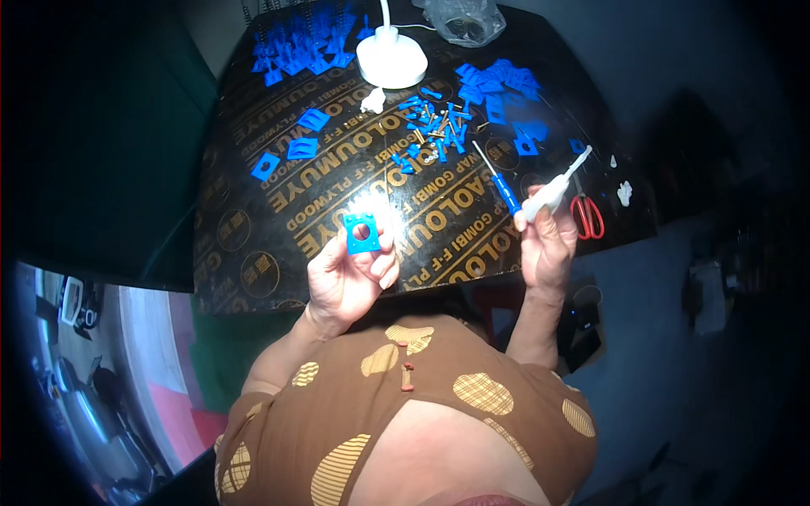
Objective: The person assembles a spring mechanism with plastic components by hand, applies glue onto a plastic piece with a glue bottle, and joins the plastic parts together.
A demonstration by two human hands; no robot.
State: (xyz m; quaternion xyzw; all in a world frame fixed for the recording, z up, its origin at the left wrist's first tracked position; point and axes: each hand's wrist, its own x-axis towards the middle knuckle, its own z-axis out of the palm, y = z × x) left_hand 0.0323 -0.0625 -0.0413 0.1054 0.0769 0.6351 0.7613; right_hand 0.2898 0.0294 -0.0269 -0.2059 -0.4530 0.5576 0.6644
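My left hand (350, 274) pinches a small blue plastic plate (363, 234) with a round hole through its middle, up off the table near its front edge. To the right, my right hand (547, 244) is closed round a white squeeze bottle (550, 196), whose narrow nozzle points away and to the right. A screwdriver (506, 194) with a blue handle is just left of that hand, its shaft pointing to the far left; whether the fingers touch it I cannot tell. Red-handled scissors (587, 217) lie to the right of the bottle.
On the dark printed tabletop (253, 228), a white lamp base (391, 59) stands at the back. Blue parts (304, 42) crowd the far left, more plates (498, 83) pile at far right. Screws and blue pieces (439, 126) lie mid-table. Several loose plates (302, 148) lie left.
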